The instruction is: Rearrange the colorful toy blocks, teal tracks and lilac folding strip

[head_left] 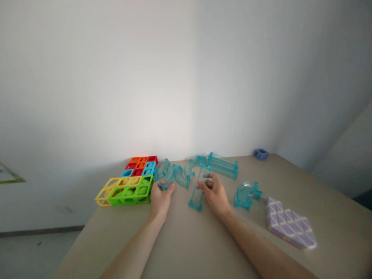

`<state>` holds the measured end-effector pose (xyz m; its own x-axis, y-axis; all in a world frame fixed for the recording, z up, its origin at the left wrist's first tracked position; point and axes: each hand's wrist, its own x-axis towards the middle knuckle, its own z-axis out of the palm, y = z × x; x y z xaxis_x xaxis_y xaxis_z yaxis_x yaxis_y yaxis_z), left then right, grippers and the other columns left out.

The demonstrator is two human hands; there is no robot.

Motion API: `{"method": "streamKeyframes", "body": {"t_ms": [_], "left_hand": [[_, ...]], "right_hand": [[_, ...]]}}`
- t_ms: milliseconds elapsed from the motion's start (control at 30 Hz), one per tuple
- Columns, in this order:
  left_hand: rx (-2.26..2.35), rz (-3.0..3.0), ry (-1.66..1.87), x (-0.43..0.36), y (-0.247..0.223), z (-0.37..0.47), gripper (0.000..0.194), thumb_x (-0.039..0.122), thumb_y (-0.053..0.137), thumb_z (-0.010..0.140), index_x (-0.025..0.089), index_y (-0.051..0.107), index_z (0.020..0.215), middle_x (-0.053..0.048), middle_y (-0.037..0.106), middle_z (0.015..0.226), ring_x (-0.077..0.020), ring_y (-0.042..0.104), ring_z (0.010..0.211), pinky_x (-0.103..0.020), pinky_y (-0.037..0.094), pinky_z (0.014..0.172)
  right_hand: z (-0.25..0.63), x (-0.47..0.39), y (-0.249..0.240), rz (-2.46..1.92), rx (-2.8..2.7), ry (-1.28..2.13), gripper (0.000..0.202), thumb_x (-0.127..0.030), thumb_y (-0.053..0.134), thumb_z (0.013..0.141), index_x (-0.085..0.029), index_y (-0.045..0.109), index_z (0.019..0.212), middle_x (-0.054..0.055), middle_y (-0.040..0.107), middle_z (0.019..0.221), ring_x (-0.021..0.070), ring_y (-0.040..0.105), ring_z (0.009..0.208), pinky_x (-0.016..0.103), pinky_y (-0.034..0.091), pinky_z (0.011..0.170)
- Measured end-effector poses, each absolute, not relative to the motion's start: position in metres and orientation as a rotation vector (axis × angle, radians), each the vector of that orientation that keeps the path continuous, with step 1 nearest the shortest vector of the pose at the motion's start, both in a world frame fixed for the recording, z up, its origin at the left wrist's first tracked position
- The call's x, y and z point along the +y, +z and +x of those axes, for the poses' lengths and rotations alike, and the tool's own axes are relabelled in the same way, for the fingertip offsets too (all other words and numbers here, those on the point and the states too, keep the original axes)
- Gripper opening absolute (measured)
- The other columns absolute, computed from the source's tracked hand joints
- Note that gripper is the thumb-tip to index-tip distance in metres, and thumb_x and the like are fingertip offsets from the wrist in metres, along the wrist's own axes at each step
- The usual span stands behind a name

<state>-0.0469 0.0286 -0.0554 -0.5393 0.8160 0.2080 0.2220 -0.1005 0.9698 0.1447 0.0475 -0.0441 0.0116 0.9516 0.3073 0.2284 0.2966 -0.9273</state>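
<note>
My right hand is closed round a straight see-through blue tube, which is held slantwise over the table with its near end toward me. My left hand pinches another see-through blue tube piece between thumb and fingers; its shape is partly hidden. Just beyond the hands lie curved blue tube pieces, and one more curved piece is beside the coloured blocks. To the right of my right hand rests a bent blue tube piece.
Open-framed cube blocks in yellow, green, blue, red and orange lie at the left. Straight blue tubes lie near the wall. A dark blue cube frame stands at the back right. A purple patterned folded piece lies on the right of the table.
</note>
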Motion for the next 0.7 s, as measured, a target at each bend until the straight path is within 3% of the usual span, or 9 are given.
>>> {"method": "streamKeyframes", "body": {"t_ms": [100,200,333,433,533,700], "left_hand": [[1.805,1.315,1.578,0.028,-0.051,-0.049,0.038,0.037,0.076,0.062,0.015,0.059,0.088,-0.004,0.059,0.078,-0.0254,0.061,0.079,-0.051,0.047,0.083],[1.834,1.526,1.491,0.021,-0.046,-0.044,0.032,0.033,0.077,0.059,0.017,0.065,0.084,-0.007,0.059,0.092,-0.0278,0.057,0.095,-0.048,0.042,0.093],[1.999,1.931,1.229,0.012,-0.042,-0.037,0.022,0.033,0.061,0.079,0.016,0.068,0.091,-0.012,0.06,0.098,-0.0289,0.056,0.1,-0.048,0.042,0.092],[2.005,2.102,1.254,0.006,-0.036,-0.036,0.027,0.035,0.049,0.088,0.017,0.066,0.099,-0.014,0.06,0.104,-0.0281,0.055,0.104,-0.046,0.042,0.093],[1.852,2.243,1.247,-0.001,-0.027,-0.035,0.033,0.039,0.05,0.088,0.019,0.06,0.112,-0.011,0.064,0.103,-0.0272,0.056,0.102,-0.044,0.043,0.092],[1.734,2.452,1.063,-0.013,-0.015,-0.032,0.059,0.044,0.058,0.082,0.023,0.045,0.135,-0.01,0.067,0.107,-0.0315,0.054,0.107,-0.056,0.026,0.104]], "right_hand": [[0.136,0.047,-0.046,-1.109,-1.441,0.923,0.038,-0.045,0.06,0.081,-0.017,0.047,0.103,0.001,0.067,0.065,0.0168,0.061,0.06,0.026,0.044,0.058],[0.13,0.047,-0.046,-1.07,-1.403,1.005,0.041,-0.047,0.061,0.08,-0.017,0.047,0.104,-0.001,0.064,0.063,0.0141,0.057,0.05,0.023,0.042,0.049],[0.124,0.049,-0.044,-0.996,-1.339,1.1,0.041,-0.048,0.061,0.08,-0.02,0.045,0.106,-0.006,0.06,0.062,0.0075,0.042,0.033,0.019,0.032,0.035],[0.12,0.051,-0.044,-0.913,-1.286,1.147,0.041,-0.048,0.061,0.08,-0.021,0.044,0.106,-0.007,0.058,0.063,0.0059,0.04,0.031,0.018,0.029,0.033],[0.117,0.054,-0.044,-0.833,-1.242,1.189,0.041,-0.048,0.061,0.08,-0.021,0.046,0.106,-0.008,0.056,0.059,0.006,0.039,0.032,0.017,0.027,0.033],[0.117,0.054,-0.041,-0.758,-1.153,1.255,0.04,-0.048,0.063,0.079,-0.021,0.045,0.102,-0.011,0.046,0.05,0.0073,0.038,0.035,0.019,0.031,0.037]]}}
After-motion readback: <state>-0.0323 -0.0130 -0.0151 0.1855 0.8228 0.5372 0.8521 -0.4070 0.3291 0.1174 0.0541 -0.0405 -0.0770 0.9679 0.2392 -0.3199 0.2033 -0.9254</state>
